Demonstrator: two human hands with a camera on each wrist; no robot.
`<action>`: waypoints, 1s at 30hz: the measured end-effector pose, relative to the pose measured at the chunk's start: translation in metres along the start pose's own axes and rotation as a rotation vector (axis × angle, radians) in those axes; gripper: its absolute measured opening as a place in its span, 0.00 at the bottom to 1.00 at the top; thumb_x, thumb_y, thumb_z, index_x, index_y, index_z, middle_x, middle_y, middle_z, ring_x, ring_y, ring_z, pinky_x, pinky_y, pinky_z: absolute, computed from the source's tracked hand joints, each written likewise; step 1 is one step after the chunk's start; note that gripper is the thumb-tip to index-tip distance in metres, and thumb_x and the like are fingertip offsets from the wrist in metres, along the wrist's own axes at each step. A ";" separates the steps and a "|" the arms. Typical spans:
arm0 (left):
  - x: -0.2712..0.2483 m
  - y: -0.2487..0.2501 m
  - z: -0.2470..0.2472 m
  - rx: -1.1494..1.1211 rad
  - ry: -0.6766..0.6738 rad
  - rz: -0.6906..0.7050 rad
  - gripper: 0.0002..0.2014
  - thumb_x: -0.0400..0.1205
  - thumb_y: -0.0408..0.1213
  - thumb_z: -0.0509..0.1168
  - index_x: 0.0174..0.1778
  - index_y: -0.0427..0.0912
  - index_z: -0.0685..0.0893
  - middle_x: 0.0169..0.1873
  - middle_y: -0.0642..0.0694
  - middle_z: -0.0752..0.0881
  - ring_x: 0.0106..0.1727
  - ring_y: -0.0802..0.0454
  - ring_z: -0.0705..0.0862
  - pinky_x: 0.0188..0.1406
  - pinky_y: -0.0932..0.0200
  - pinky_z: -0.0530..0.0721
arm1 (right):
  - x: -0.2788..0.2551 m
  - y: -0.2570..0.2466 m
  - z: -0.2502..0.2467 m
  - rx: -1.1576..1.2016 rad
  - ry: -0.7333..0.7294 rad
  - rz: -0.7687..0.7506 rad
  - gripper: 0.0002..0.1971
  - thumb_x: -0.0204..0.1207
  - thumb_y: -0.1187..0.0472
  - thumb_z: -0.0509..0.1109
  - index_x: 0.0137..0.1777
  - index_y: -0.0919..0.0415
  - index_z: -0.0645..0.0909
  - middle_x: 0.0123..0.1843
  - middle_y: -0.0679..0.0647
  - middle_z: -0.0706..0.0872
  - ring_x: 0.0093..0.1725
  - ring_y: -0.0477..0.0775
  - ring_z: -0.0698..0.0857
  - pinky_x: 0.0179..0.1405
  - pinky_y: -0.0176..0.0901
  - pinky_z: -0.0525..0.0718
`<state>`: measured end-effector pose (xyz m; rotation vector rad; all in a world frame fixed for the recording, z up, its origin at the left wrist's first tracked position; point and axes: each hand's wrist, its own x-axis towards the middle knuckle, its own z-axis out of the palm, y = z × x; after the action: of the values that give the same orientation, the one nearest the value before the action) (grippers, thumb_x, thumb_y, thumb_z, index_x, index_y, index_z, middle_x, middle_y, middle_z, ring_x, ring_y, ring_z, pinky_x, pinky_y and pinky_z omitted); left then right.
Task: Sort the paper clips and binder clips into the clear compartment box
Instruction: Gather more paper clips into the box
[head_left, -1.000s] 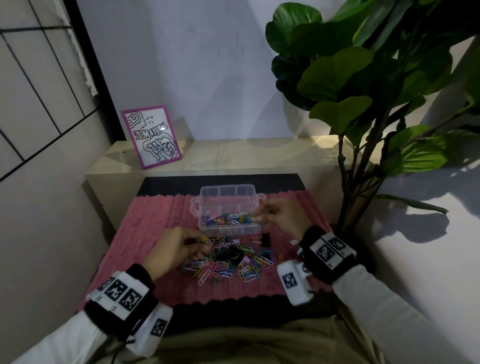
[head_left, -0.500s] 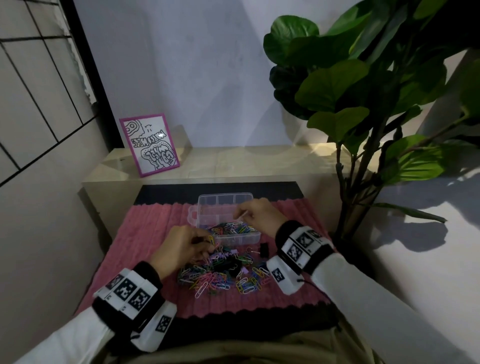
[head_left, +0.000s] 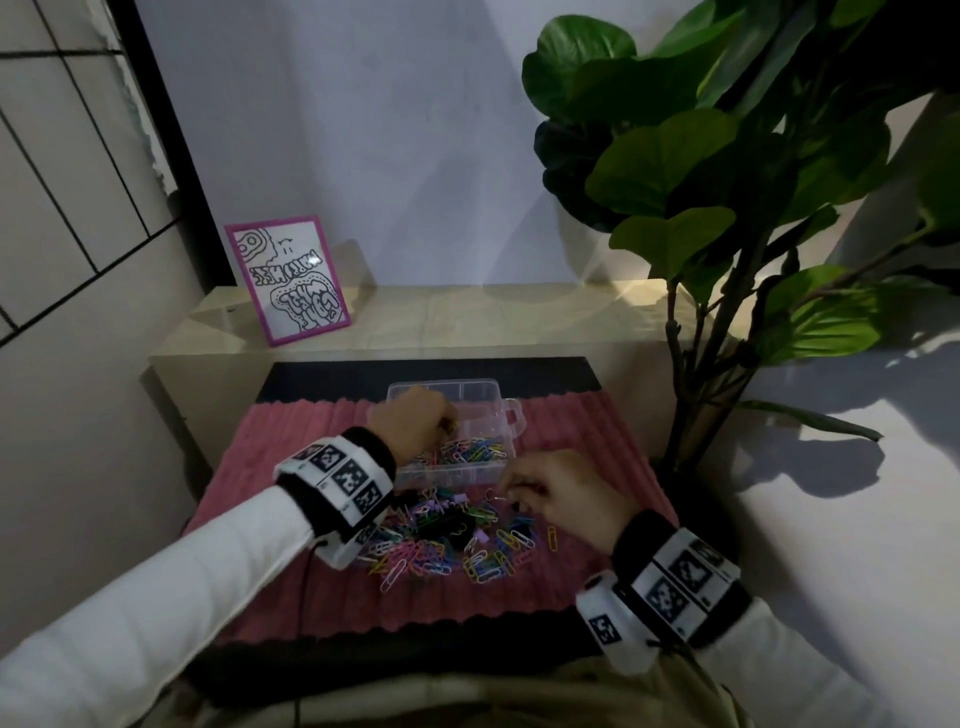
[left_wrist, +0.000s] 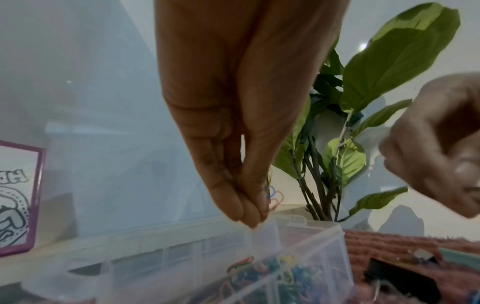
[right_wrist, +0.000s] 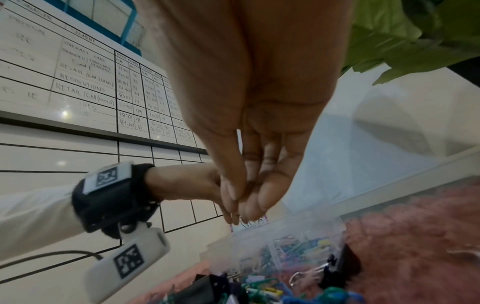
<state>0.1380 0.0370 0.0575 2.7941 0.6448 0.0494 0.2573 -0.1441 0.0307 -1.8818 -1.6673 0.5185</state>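
Note:
A clear compartment box (head_left: 511, 415) sits at the far side of a pink mat, and its near compartment holds coloured paper clips (head_left: 478, 449). In front of it lies a mixed pile of paper clips (head_left: 441, 551) and black binder clips (head_left: 447, 525). My left hand (head_left: 447, 423) hovers over the box (left_wrist: 311, 246) and pinches a few coloured paper clips (left_wrist: 274, 197) between thumb and fingertips. My right hand (head_left: 506, 491) is low at the pile's right edge. Its fingertips (right_wrist: 241, 207) are pinched together, apparently on a small pale clip (head_left: 497, 497). A black binder clip (right_wrist: 340, 265) lies just below them.
The pink ribbed mat (head_left: 311, 441) lies on a dark surface against a beige ledge (head_left: 467, 317). A pink-framed card (head_left: 288, 280) leans on the ledge at the left. A large leafy plant (head_left: 701, 208) stands close on the right. A wall whiteboard (right_wrist: 78, 82) is at the left.
My left hand has lifted from the pile to above the box with clips in its pinch. My right hand has come back from the box to the pile's right edge.

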 end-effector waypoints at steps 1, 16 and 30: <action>0.002 0.000 0.001 0.020 -0.026 0.002 0.08 0.78 0.29 0.62 0.44 0.41 0.87 0.45 0.40 0.88 0.47 0.43 0.86 0.55 0.44 0.84 | -0.002 -0.001 0.001 -0.011 -0.011 -0.011 0.08 0.74 0.71 0.67 0.47 0.61 0.85 0.41 0.51 0.88 0.35 0.35 0.82 0.42 0.31 0.81; -0.010 -0.013 0.016 -0.057 0.079 -0.019 0.08 0.78 0.27 0.63 0.51 0.40 0.77 0.42 0.45 0.89 0.44 0.48 0.86 0.45 0.55 0.84 | -0.009 -0.009 0.027 -0.205 -0.092 -0.069 0.06 0.75 0.64 0.66 0.50 0.60 0.83 0.51 0.55 0.86 0.51 0.54 0.84 0.49 0.48 0.82; -0.102 0.023 0.053 -0.062 -0.097 0.225 0.12 0.79 0.38 0.61 0.57 0.53 0.77 0.56 0.52 0.81 0.56 0.52 0.81 0.54 0.55 0.79 | -0.002 0.003 0.041 -0.266 -0.144 -0.057 0.07 0.69 0.67 0.70 0.47 0.59 0.82 0.53 0.55 0.81 0.56 0.55 0.80 0.50 0.47 0.78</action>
<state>0.0604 -0.0406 0.0153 2.7754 0.2996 -0.0219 0.2336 -0.1401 -0.0032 -2.0151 -1.9604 0.4352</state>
